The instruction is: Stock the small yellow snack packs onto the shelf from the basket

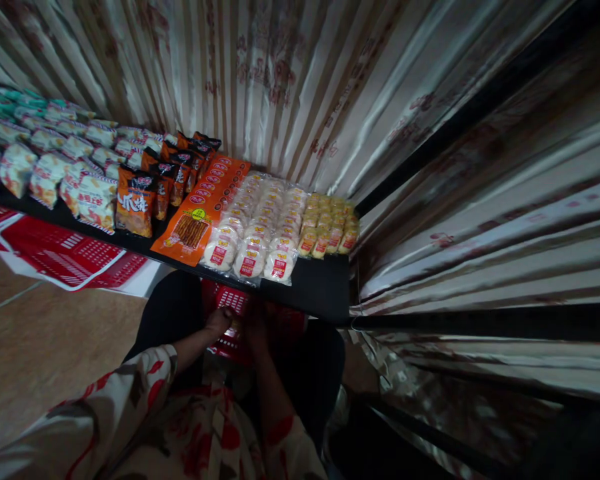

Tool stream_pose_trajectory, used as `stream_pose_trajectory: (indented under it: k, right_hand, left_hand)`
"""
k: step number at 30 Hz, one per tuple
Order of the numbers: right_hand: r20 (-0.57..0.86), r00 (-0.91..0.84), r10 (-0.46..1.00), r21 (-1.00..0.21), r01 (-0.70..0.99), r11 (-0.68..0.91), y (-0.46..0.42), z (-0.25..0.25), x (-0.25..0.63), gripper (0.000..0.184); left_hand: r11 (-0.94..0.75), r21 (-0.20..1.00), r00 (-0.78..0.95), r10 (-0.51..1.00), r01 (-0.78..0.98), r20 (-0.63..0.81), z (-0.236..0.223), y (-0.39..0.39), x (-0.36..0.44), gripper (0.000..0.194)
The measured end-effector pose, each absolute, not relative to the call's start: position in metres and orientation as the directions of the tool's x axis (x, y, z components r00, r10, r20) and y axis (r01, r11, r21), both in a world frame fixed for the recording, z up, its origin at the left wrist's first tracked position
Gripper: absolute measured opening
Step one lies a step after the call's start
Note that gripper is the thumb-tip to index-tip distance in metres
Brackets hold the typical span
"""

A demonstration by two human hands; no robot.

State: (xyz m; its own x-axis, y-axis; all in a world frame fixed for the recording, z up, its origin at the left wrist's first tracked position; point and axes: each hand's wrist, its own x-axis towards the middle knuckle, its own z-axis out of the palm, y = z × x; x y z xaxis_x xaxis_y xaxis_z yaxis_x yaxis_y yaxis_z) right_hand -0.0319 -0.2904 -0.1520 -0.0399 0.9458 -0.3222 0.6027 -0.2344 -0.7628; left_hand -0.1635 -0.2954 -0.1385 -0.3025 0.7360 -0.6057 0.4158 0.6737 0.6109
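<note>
A red plastic basket [236, 299] sits between my knees, partly hidden under the shelf edge. My left hand [221, 321] is over it with fingers curled closed; a small packet seems to show beside the fingertips, too dark to name. My right hand [255, 321] is deep in the shadow within the basket, its fingers hidden. Just above the hands, rows of round white wrapped cakes [251, 261] stand on the black shelf [313, 283]. Smaller yellow wrapped cakes [321, 241] are to their right, and a flat orange snack pack [193, 230] lies to their left.
Orange-and-black snack bags [136, 203] and several white snack bags [87, 197] fill the shelf's left part. A second red basket [75, 257] with a white handle is below on the left. A pleated curtain [290, 80] and black frame bars [430, 150] border the shelf.
</note>
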Motion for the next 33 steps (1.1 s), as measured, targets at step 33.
stream_pose_trajectory:
  k: [33]
  right_hand:
    - [-0.044,0.293,0.955,-0.916,0.369,-0.155,-0.302,-0.096,-0.015,0.028]
  left_hand:
    - [0.304,0.899,-0.201,0.947,0.314,-0.25,-0.076,-0.312,-0.162,0.009]
